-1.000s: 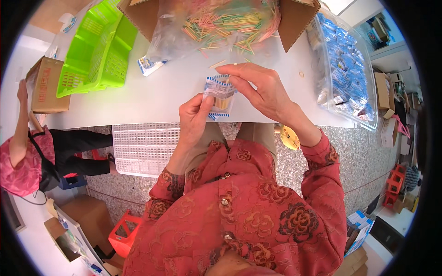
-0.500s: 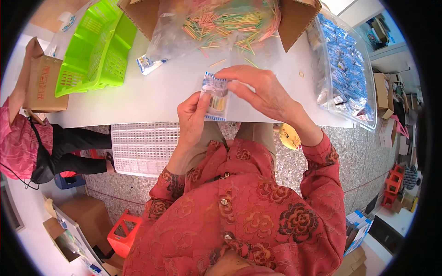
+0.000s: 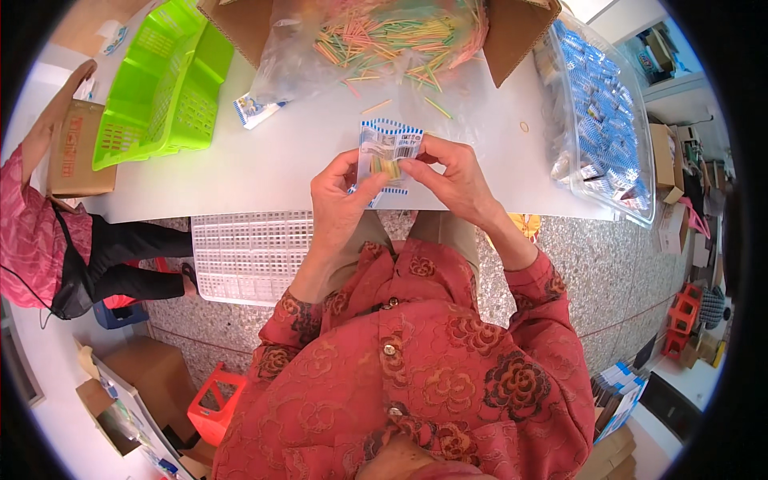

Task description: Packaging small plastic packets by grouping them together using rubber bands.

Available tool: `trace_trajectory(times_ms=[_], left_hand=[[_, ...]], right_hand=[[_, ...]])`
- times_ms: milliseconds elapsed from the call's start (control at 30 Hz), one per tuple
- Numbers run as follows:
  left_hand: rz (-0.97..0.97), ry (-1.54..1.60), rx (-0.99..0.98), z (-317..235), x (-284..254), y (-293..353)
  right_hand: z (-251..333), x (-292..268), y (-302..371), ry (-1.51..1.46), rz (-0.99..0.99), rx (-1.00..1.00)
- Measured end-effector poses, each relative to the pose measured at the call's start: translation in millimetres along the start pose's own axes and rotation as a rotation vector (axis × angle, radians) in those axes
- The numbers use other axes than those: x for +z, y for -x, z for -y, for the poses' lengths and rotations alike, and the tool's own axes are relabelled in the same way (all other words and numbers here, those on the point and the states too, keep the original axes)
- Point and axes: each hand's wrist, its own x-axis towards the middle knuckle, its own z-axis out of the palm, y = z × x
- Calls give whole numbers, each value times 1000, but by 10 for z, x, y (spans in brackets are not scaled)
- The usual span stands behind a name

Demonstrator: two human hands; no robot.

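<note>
White tabletop (image 3: 264,172) fills the upper middle of the view, with speckled stone floor (image 3: 608,272) showing below its near edge.

Both hands meet just above that edge, closed around a small clear packet (image 3: 386,156) with a blue-and-white striped border. The left hand (image 3: 340,204) pinches the packet's lower left side between thumb and fingers; the right hand (image 3: 452,178) grips its right side with thumb and fingertips pressed onto the front. The packet is held upright, lifted off the table, and a few thin yellow sticks show inside it.

Just beyond the packet a few loose coloured sticks (image 3: 436,106) lie on the table, and a rubber band (image 3: 524,126) rests further right. Behind them a cardboard box (image 3: 512,32) holds a clear plastic bag (image 3: 384,40) heaped with many such sticks. A similar packet (image 3: 254,110) lies flat to the left, near a bright green basket (image 3: 160,88). On the right side sits a large clear bag of blue packets (image 3: 596,120).

Under the table's near edge a white plastic grid tray (image 3: 252,256) juts out. At the far left another person in a pink top (image 3: 32,232) reaches a hand onto a small brown carton (image 3: 76,152). An orange stool (image 3: 214,408) stands on the floor below.
</note>
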Motion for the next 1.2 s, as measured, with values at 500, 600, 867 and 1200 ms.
trace_trajectory(times_ms=[500,600,867,1200], left_hand=[[145,-250,5,235,39,29],[176,-287,70,260,103,41],[19,-583,278,323,-227,-106],[-51,-757,339,437,-397,-85]], right_hand=[[-146,-52,298,-187,-25,8],[-239,-193,350,-173,-132,15],[-943,-1241,511,-79,-282,133],[-1143,-1265,169,-43,-471,153]])
